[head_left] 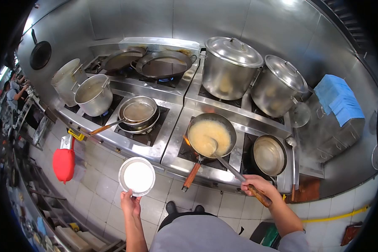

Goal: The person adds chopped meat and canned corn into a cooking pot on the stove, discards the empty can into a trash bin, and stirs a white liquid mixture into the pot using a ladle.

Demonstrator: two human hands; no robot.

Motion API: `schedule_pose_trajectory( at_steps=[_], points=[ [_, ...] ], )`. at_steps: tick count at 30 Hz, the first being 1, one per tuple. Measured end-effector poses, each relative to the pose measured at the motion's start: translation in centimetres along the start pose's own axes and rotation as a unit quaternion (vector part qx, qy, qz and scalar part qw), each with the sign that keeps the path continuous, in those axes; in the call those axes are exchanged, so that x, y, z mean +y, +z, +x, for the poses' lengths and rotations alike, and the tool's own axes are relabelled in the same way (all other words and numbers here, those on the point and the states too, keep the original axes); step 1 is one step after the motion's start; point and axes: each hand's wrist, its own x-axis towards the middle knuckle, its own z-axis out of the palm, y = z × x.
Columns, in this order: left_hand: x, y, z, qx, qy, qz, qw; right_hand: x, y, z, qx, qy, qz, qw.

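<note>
My left hand (pixel 131 204) grips the rim of a round metal bowl (pixel 122 181) in front of the stove. White contents (pixel 138 176) fill much of it; I cannot tell whether they are liquid or powder. The fingers of my right hand (pixel 256 185) are wrapped round the wooden end of a ladle (pixel 233 169). Its head dips into a creamy yellowish liquid (pixel 206 132) inside a frying pan (pixel 233 136) on a lit burner. The pan's wooden handle (pixel 191 177) points toward me, untouched by either hand.
Two large lidded stockpots (pixel 227 77) stand behind the pan. An empty-looking pan (pixel 283 157) and a long spoon (pixel 293 164) lie to the right. A strainer (pixel 138 110) over a pot, a saucepan (pixel 97 101) and wide pans (pixel 164 63) occupy the left burners. Flames show under some.
</note>
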Motion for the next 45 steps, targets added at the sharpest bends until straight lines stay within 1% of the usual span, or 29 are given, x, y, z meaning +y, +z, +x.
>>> schedule_pose_trajectory(
  at_steps=[1,4,8,10,11,13,14,15,16,17,18,19,20,21,23,24,25,26,27,29,30,32,33,35,38,41,42,44,45],
  points=[
    [0.0,-0.2,-0.1,-0.003,0.000,0.003,1.000,0.4,-0.2,0.7,-0.004,-0.001,-0.001,1.000],
    [0.0,-0.4,-0.6,0.001,0.003,0.006,1.000,3.2,-1.6,4.6,-0.099,-0.005,0.172,0.980],
    [-0.2,-1.2,-0.6,0.003,0.000,0.006,1.000,4.5,0.9,7.7,-0.095,-0.045,0.198,0.975],
    [-0.1,-1.0,-1.1,0.009,0.004,0.010,1.000,5.0,0.8,9.8,-0.011,-0.077,0.080,0.994],
    [0.0,-0.8,-1.2,0.014,0.005,0.013,1.000,5.4,0.6,10.8,-0.012,-0.078,0.081,0.994],
    [0.0,-1.0,-1.4,0.014,0.006,0.014,1.000,5.6,0.4,11.8,0.069,-0.135,-0.102,0.983],
    [-0.1,-1.1,-1.4,0.017,0.005,0.014,1.000,5.5,0.2,11.6,0.070,-0.136,-0.100,0.983],
    [-0.1,-1.1,-1.4,0.016,0.004,0.015,1.000,5.3,-0.1,11.3,0.158,-0.137,-0.218,0.953],
    [-0.2,-1.1,-1.5,0.017,0.007,0.014,1.000,5.2,-0.4,11.0,0.243,-0.134,-0.330,0.902],
    [-0.2,-1.2,-1.6,0.019,0.009,0.013,1.000,5.4,-0.9,10.7,0.243,-0.132,-0.330,0.902],
    [-0.3,-1.2,-1.7,0.020,0.006,0.014,1.000,5.8,-1.6,10.4,0.313,-0.142,-0.435,0.832],
    [-0.2,-1.1,-1.7,0.016,0.010,0.014,1.000,6.0,-2.1,10.1,0.375,-0.150,-0.531,0.745],
    [-0.2,-1.2,-1.8,0.011,0.014,0.013,1.000,5.8,-2.2,9.4,0.368,-0.119,-0.525,0.758],
    [-0.3,-1.3,-1.8,0.012,0.012,0.014,1.000,6.4,-2.9,9.1,0.368,-0.117,-0.525,0.758],
    [-0.5,-1.6,-1.7,0.017,0.015,0.015,1.000,7.2,-4.0,8.4,0.289,-0.216,-0.463,0.810],
    [-0.5,-1.6,-1.8,0.018,0.014,0.015,1.000,7.6,-4.3,8.3,0.288,-0.215,-0.463,0.810],
    [-0.6,-1.6,-1.8,0.020,0.013,0.014,1.000,7.3,-3.8,7.4,0.232,-0.168,-0.371,0.883],
    [-0.6,-1.6,-1.9,0.022,0.011,0.014,1.000,7.1,-3.3,6.6,0.173,-0.117,-0.270,0.940],
    [-0.7,-1.6,-1.9,0.021,0.010,0.015,1.000,6.7,-2.6,5.8,0.174,-0.117,-0.269,0.940],
    [-0.7,-1.6,-2.0,0.026,0.006,0.017,1.000,5.9,-1.5,5.0,0.058,-0.079,-0.106,0.990],
    [-0.8,-1.6,-2.0,0.026,0.006,0.017,1.000,5.9,-1.5,4.9,0.058,-0.078,-0.106,0.990],
    [-0.9,-1.7,-1.9,0.022,-0.003,0.020,1.000,6.0,-1.5,4.8,0.005,-0.044,0.028,0.999],
    [-0.9,-1.8,-1.9,0.022,-0.003,0.021,1.000,6.2,-1.4,4.7,0.005,-0.044,0.029,0.999],
    [-1.1,-1.8,-1.8,0.015,0.000,0.024,1.000,6.9,-0.8,4.3,-0.046,-0.045,0.178,0.982],
    [-1.1,-1.5,-1.9,0.020,0.002,0.017,1.000,7.4,0.0,3.4,-0.075,-0.063,0.211,0.973],
    [-1.3,-1.5,-1.6,0.013,0.002,0.018,1.000,7.2,0.3,2.4,-0.033,-0.087,0.131,0.987],
    [-1.4,-1.4,-1.5,0.010,0.001,0.017,1.000,7.0,0.5,2.0,-0.031,-0.089,0.132,0.987],
    [-1.3,-1.2,-1.5,0.010,0.002,0.023,1.000,6.3,0.6,1.2,0.022,-0.120,0.049,0.991],
    [-1.3,-1.0,-1.6,0.008,-0.001,0.023,1.000,6.1,0.4,1.0,0.025,-0.122,0.049,0.991]
  ],
)
